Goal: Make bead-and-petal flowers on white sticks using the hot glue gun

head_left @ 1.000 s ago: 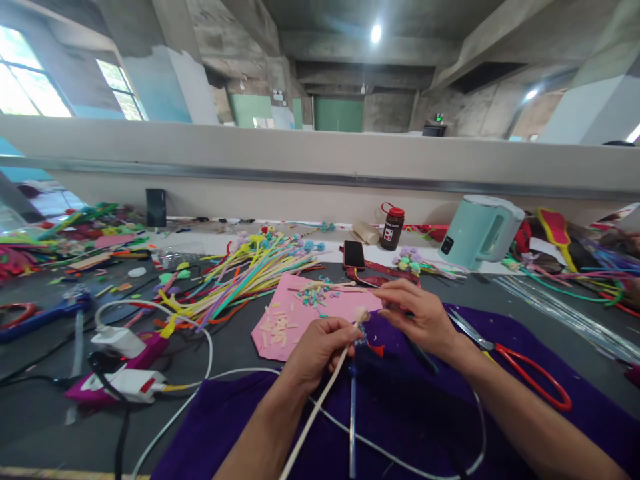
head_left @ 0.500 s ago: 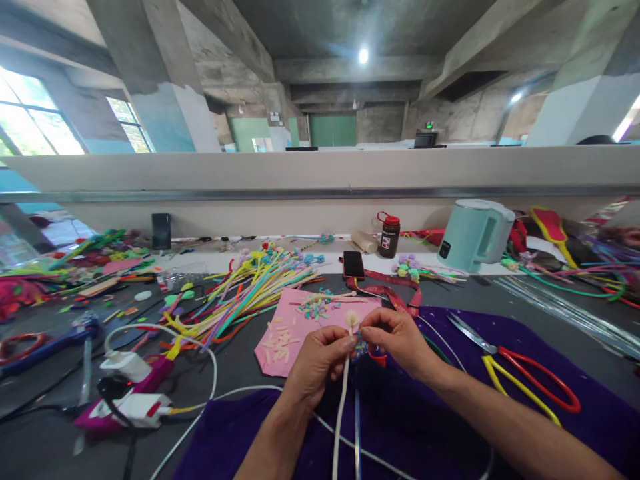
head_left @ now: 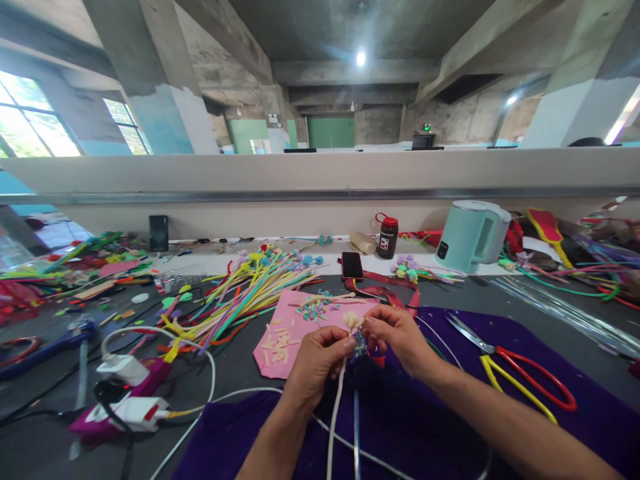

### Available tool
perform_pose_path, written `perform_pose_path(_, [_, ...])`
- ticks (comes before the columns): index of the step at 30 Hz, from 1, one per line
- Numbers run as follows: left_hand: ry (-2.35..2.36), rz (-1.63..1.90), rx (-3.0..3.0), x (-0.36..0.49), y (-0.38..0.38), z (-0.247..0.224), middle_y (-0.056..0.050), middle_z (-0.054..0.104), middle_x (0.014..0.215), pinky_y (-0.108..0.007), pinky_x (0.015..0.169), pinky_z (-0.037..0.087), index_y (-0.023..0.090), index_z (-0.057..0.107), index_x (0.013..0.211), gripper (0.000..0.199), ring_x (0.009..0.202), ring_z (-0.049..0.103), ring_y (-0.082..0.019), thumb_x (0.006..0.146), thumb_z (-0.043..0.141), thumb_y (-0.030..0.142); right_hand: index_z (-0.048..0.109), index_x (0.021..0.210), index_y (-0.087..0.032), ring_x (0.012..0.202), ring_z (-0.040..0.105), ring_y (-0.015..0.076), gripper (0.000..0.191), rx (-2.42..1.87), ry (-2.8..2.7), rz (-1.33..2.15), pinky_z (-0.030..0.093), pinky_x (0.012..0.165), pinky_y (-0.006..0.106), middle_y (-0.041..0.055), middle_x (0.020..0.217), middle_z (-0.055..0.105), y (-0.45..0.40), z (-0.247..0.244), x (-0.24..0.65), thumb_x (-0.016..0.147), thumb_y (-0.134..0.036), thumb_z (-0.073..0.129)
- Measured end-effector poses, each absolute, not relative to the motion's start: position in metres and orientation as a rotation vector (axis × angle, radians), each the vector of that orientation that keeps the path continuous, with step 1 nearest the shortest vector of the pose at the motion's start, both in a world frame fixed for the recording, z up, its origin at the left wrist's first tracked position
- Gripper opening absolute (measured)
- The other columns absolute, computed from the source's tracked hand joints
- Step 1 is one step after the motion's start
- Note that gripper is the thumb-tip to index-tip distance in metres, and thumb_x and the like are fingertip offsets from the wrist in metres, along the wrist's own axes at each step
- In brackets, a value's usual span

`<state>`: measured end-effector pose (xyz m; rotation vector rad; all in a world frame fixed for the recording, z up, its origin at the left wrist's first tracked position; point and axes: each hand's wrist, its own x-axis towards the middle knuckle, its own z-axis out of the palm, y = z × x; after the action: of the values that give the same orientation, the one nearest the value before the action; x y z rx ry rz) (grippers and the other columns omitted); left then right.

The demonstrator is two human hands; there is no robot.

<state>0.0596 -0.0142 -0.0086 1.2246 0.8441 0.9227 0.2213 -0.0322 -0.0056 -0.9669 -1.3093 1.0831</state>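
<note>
Between my two hands is a cream fuzzy flower head [head_left: 353,320] on a long cream pipe-cleaner stem [head_left: 336,413] that hangs down toward me. My left hand [head_left: 325,350] pinches the stem just under the flower. With thumb and forefinger together, my right hand [head_left: 393,333] touches the flower's right side; the bit between those fingertips is too small to make out. Behind the hands lies a pink sheet [head_left: 310,320] with short cream pieces [head_left: 279,345] and small teal and purple bits [head_left: 319,307]. A thin metal rod [head_left: 357,427] runs down beside the stem.
Scissors [head_left: 500,353] with red and yellow handles lie on purple cloth [head_left: 450,433] at the right. Left are a power strip [head_left: 125,400] with a white cable and a pile of coloured pipe cleaners [head_left: 240,293]. A phone [head_left: 352,265], bottle [head_left: 388,239] and kettle [head_left: 473,237] stand behind.
The cream flower head has tilted and looks looser and more ruffled. My right hand has shifted slightly, and the stem's lower end has swung a little left.
</note>
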Motion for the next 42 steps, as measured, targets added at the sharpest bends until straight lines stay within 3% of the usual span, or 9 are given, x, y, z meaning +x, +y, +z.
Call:
perform_pose_path(11, [0.892, 0.912, 1.27, 0.0618, -0.0151, -0.0095, 0.008, 0.04, 0.041, -0.018, 0.035, 0.018, 0.014, 0.056, 0.061, 0.022, 0.034, 0.028, -0.003, 0.063, 0.067, 0.033, 0.056, 0.067, -0.014, 0.042, 0.044, 0.0049, 0.015, -0.984, -1.318, 1.05, 0.032, 0.04, 0.016, -0.0043, 0.052, 0.051, -0.0324, -0.0021, 0.222, 0.074, -0.026, 0.057])
perform_pose_path(24, [0.978, 0.955, 1.391, 0.0637, -0.0157, -0.0107, 0.005, 0.05, 0.048, -0.017, 0.039, 0.024, 0.014, 0.059, 0.059, 0.017, 0.04, 0.035, -0.004, 0.062, 0.067, 0.028, 0.056, 0.066, -0.014, 0.042, 0.046, 0.0064, 0.015, -1.068, -1.373, 0.993, 0.034, 0.04, 0.017, -0.0042, 0.05, 0.051, -0.0323, -0.0029, 0.2224, 0.072, -0.027, 0.057])
perform_pose_path(42, [0.943, 0.94, 1.406, 0.0624, -0.0147, -0.0133, 0.006, 0.045, 0.045, -0.017, 0.038, 0.021, 0.014, 0.058, 0.059, 0.017, 0.038, 0.03, -0.003, 0.065, 0.065, 0.029, 0.058, 0.067, -0.013, 0.04, 0.046, 0.0065, 0.017, -1.075, -1.358, 1.012, 0.033, 0.039, 0.018, -0.0041, 0.05, 0.052, -0.0297, -0.0062, 0.2256, 0.071, -0.03, 0.059])
